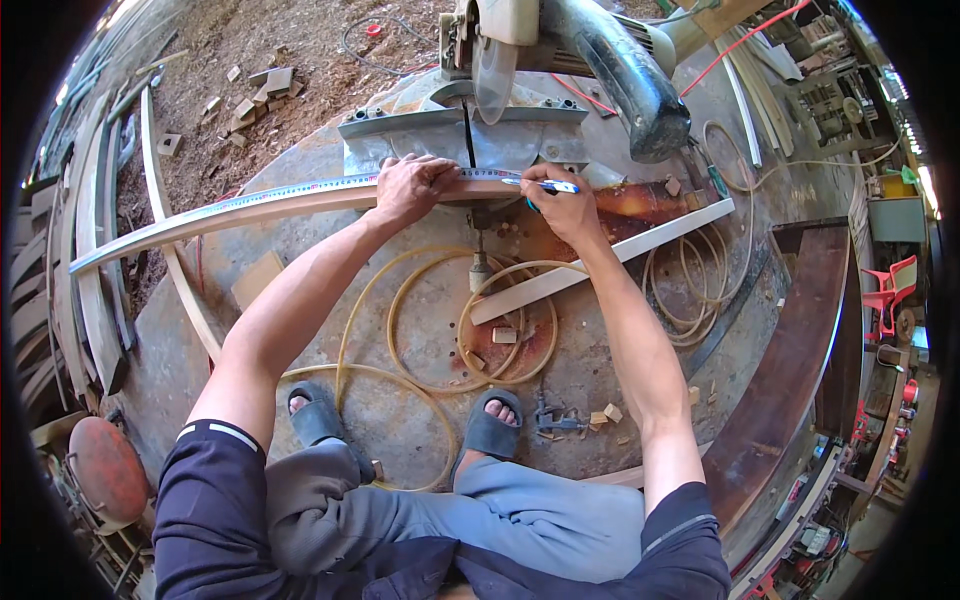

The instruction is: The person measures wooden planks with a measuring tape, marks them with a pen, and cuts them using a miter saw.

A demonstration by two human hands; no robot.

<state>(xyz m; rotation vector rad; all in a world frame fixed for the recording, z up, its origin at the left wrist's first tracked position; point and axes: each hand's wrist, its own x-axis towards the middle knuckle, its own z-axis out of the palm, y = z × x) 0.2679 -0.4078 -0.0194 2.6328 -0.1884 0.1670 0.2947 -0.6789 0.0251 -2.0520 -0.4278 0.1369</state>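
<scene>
A long, narrow wooden strip point(300, 201) runs from the far left to the metal saw table, a measuring tape point(270, 195) stretched along its top. My left hand point(415, 187) is closed over the strip and tape, pressing them near the saw's fence point(400, 140). A blue and white pen point(555, 186) is pinched in my right hand point(566, 208), its tip at the tape close to the strip's right end. A small teal edge shows under my right fingers; I cannot make out what it is. Above the strip, the mitre saw's round blade point(494, 80) hangs raised.
The saw's black handle point(658, 125) juts out above my right hand. A yellow hose point(400, 300) coils on the floor before my sandals. A pale board point(610, 262) lies diagonally at right, near a dark wooden plank point(790, 350). Offcuts point(262, 95) and sawdust spread at the far left.
</scene>
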